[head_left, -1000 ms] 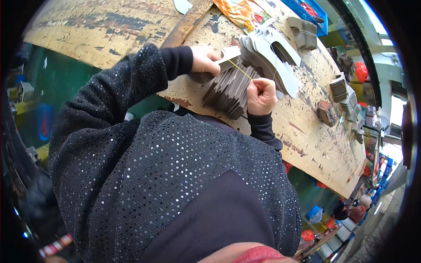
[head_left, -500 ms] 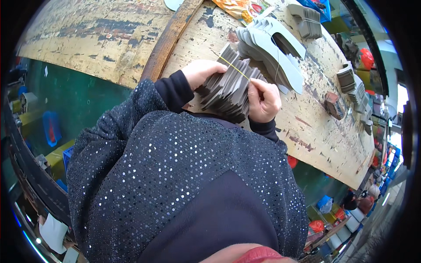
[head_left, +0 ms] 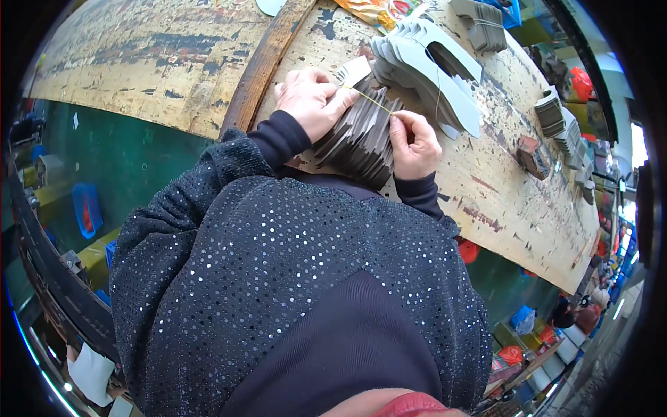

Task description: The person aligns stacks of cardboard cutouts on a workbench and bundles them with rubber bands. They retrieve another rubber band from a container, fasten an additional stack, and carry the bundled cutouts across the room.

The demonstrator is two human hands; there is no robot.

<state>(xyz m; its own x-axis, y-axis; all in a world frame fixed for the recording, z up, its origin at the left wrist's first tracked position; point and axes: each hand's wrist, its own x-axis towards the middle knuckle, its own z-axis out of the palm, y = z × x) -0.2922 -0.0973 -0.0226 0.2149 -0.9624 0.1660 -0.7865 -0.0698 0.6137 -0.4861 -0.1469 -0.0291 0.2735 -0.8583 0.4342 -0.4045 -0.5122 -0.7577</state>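
Note:
A stack of thin grey-brown cut board pieces stands on edge near the table's front side, against my body. Across its top runs a thin yellow rubber band, pulled taut. At the stack's left side my left hand has its thumb and forefinger closed at one end of the band, with the other fingers curled. On the right, my right hand pinches the band's other end between thumb and forefinger. The underside of the stack is hidden. Just beyond lies a bundle of larger pale grey curved pieces, tied with a thin band.
A wooden bar crosses the worn table on the left. Farther off are an orange printed bag, a banded bundle and a blue crate. A brick-like block and more bundles lie to the right.
My left hand has turned and shifted up over the stack's far left corner, its fingers now showing. A pale piece at the stack's far end tilts more. My right hand keeps its pinch.

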